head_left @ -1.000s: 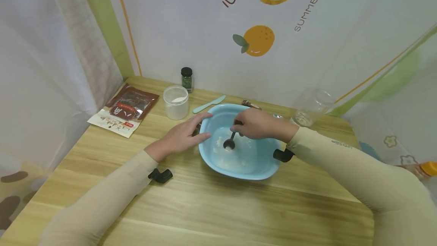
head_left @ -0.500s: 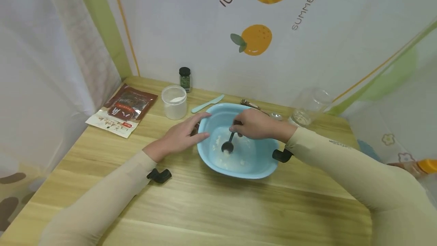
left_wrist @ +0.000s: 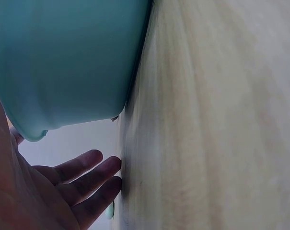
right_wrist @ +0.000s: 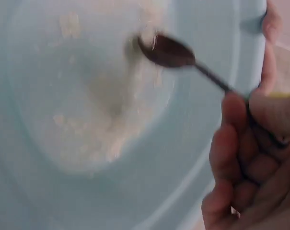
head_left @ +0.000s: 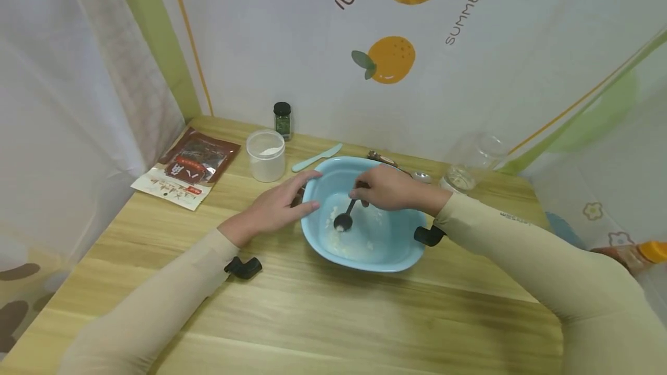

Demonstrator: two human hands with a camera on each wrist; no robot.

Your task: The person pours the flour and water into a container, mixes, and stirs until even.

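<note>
A light blue plastic basin (head_left: 385,259) stands on the wooden table, with clumps of white, doughy-looking matter and a wet film over its floor. My right hand (head_left: 383,187) reaches over the basin and pinches the handle of a small dark spoon (right_wrist: 171,51) between thumb and fingers. The spoon's bowl is low in the basin, a bit of white stuff at its tip. At the basin's left side my left hand (head_left: 273,204) touches the rim with thumb and index finger. Its other fingers (left_wrist: 89,179) stretch out straight, apart from the basin wall.
Behind the basin lie a pale green plastic knife (head_left: 316,158) and a metal spoon (head_left: 421,177). Left of these stand a clear tub (head_left: 267,161) of white powder, a black-capped jar (head_left: 282,121) and a brown packet (head_left: 190,166). A glass jar (head_left: 461,178) is at back right.
The spoon in my right hand has moved slightly left and toward the near left part of the basin floor. My left hand stays at the rim.
</note>
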